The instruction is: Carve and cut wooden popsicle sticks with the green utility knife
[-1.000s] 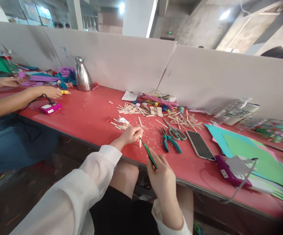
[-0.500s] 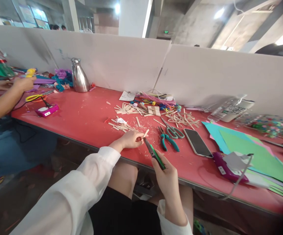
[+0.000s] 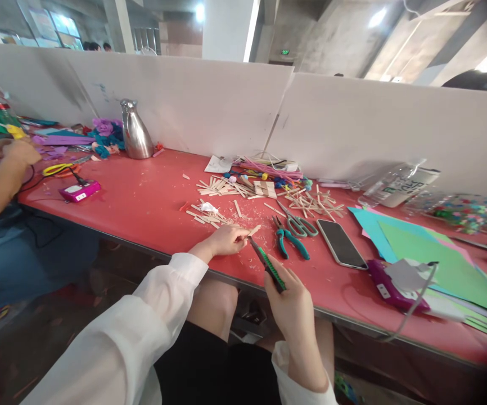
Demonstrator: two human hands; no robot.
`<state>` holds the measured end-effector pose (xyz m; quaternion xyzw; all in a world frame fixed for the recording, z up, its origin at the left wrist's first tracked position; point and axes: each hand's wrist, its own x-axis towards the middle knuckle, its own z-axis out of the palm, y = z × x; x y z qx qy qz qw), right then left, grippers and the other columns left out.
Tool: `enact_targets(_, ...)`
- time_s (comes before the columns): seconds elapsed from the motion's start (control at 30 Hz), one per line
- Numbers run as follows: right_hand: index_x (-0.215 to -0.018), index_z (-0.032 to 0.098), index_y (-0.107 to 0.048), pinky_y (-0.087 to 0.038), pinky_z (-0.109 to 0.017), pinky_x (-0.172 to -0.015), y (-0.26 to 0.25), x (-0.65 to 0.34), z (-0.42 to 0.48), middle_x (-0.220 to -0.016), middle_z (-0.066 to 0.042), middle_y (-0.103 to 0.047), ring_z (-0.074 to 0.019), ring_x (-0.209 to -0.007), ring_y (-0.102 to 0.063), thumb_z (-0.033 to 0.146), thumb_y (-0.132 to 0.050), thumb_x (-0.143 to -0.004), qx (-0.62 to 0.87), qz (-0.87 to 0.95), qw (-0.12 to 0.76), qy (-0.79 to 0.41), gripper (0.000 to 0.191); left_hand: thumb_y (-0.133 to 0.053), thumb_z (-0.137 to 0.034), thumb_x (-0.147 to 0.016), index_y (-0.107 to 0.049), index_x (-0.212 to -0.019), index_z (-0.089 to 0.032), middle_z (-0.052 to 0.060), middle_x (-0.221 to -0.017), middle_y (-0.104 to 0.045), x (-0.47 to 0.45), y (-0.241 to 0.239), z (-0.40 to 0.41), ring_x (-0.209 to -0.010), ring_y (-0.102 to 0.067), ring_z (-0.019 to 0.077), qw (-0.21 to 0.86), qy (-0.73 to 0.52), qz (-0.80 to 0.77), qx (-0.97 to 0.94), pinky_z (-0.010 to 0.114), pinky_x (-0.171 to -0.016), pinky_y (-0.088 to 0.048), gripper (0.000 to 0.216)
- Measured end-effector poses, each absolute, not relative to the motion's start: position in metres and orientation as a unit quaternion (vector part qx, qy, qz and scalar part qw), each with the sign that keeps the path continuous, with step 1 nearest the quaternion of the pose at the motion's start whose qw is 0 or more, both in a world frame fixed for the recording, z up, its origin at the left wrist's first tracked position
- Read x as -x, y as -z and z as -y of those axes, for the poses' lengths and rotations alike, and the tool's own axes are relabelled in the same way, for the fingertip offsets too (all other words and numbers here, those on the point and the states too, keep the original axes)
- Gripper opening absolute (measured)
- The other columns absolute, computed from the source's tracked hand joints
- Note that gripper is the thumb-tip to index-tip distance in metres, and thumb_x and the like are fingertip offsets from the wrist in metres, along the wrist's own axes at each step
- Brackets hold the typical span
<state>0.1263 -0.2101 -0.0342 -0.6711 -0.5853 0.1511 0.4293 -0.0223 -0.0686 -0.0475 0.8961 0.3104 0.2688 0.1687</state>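
Pinched in my left hand [image 3: 228, 240] is a short wooden craft stick [image 3: 254, 230], its free end pointing right, above the red tabletop [image 3: 150, 197]. My right hand [image 3: 289, 292] is closed around a green-and-black utility knife [image 3: 271, 268]. The knife's tip is at the stick, close to my left fingertips; whether it touches the wood I cannot tell. Pale shavings [image 3: 249, 212] lie scattered beyond my hands. Teal-handled pliers [image 3: 289, 241] and grey-green scissors [image 3: 300, 226] rest to the right of the knife.
Loose craft sticks [image 3: 216, 187] and pink pipe cleaners [image 3: 269, 171] lie toward the partition. On the right are a phone [image 3: 341, 243], a purple power strip [image 3: 395, 287] and coloured paper [image 3: 429, 247]. A steel jug [image 3: 137, 132] stands left, near a co-worker's hands [image 3: 18, 152].
The stick now points further right and looks more level. My right hand and the knife have shifted slightly right. At far left, the co-worker's hands have drawn left.
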Motion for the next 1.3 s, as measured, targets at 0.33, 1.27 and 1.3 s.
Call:
enact_targets(0.33,-0.109,0.013,-0.062,-0.050,-0.033,-0.071,0.029,-0.132,0.203,-0.096,-0.009,-0.069,-0.0237,-0.085,-0.063,0.036,-0.051,-0.075,0.661,0.550,0.472,-0.194,0.043,-0.043,-0.024,-0.077,-0.047,-0.064,-0.017,-0.004,-0.057,-0.045,0.029,0.039,0.066,-0.056,-0.044,0.0103,0.220,-0.320,-0.352,-0.852,0.020,-0.056,-0.033,0.015)
enact_targets(1.27,-0.109,0.016,-0.062,-0.048,-0.035,-0.076,0.048,-0.122,0.200,-0.100,-0.011,-0.068,-0.0247,-0.089,-0.063,0.034,-0.046,-0.077,0.659,0.586,0.444,-0.156,0.040,-0.044,-0.015,-0.080,-0.052,-0.117,-0.016,-0.002,-0.068,-0.060,0.027,0.048,0.063,-0.066,-0.055,0.0120,0.226,-0.298,-0.350,-0.859,0.021,-0.068,-0.040,0.037)
enact_targets(1.3,-0.109,0.016,-0.062,-0.047,-0.035,-0.077,0.049,-0.124,0.200,-0.100,-0.011,-0.068,-0.0244,-0.090,-0.062,0.034,-0.046,-0.078,0.659,0.582,0.450,-0.159,0.040,-0.046,-0.017,-0.080,-0.051,-0.117,-0.015,-0.002,-0.068,-0.059,0.027,0.047,0.063,-0.067,-0.055,0.0119,0.227,-0.301,-0.352,-0.857,0.021,-0.068,-0.041,0.037)
